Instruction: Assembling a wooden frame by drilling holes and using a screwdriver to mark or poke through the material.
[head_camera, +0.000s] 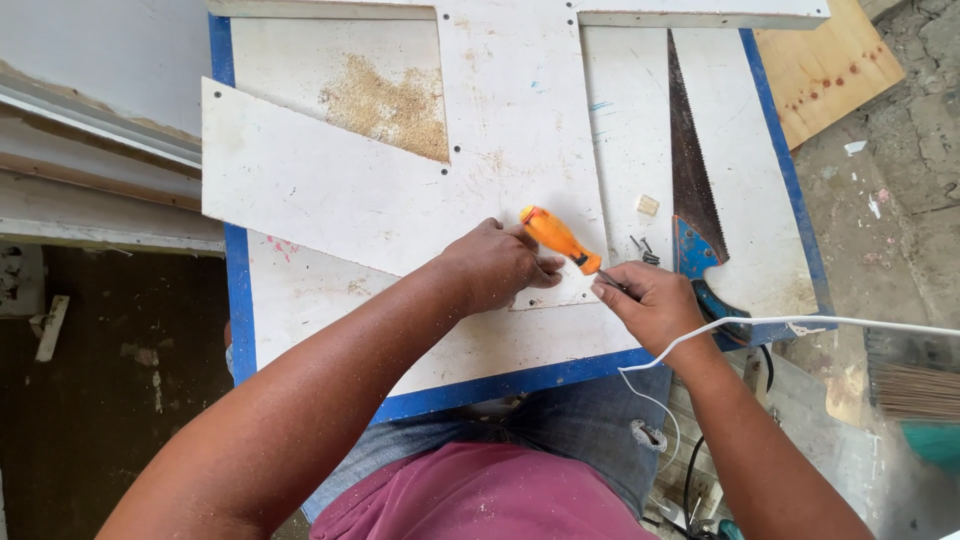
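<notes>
An orange-handled screwdriver (556, 238) slants over the near edge of a white cut panel (400, 190), its metal shaft pointing down to the right. My left hand (495, 268) rests on the panel with its fingers curled against the lower end of the handle. My right hand (652, 303) pinches the shaft near its tip, which is hidden by the fingers. The panel lies on a white board with a blue edge (240, 300).
A hand saw with a blue handle (690, 190) lies right of my right hand, loose screws (645, 250) and a small wood block (648, 205) beside it. Sawdust (392, 105) sits farther back. A white cable (800, 322) crosses my right wrist. Plywood (825, 60) and a broom (915, 390) are at the right.
</notes>
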